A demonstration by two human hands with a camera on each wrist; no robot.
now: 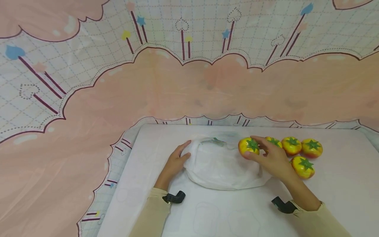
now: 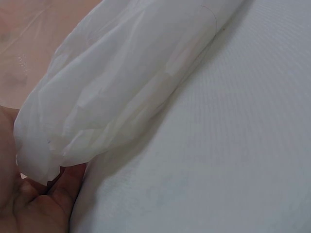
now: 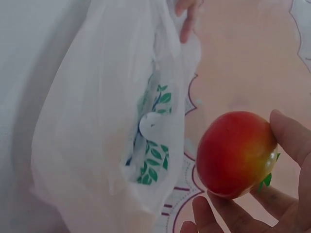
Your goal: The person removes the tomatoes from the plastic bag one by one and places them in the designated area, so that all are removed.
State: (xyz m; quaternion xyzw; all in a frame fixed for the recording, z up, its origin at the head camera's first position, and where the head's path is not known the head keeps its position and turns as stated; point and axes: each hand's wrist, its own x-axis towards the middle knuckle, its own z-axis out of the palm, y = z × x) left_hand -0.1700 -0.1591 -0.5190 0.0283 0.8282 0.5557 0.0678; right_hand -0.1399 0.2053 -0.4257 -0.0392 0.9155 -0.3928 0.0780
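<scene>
A white plastic bag [image 1: 225, 171] lies on the table, its opening facing away from me and showing a green leaf print [image 3: 155, 162] inside. My left hand [image 1: 175, 163] holds the bag's left end between thumb and fingers; in the left wrist view the crumpled plastic [image 2: 112, 82] runs into that hand [image 2: 36, 204]. Over the bag's right side, my right hand [image 1: 273, 161] grips a red and yellow tomato [image 1: 248, 147] with a green star-shaped top. The right wrist view shows the tomato's [image 3: 235, 155] red underside, held between the thumb and several fingers beside the bag's mouth.
Right of the bag, several more tomatoes [image 1: 312, 148] sit on the white tabletop [image 1: 340, 191], one [image 1: 302, 167] nearer to me and close to my right wrist. Behind the table hangs a pink and white patterned cloth [image 1: 207, 89].
</scene>
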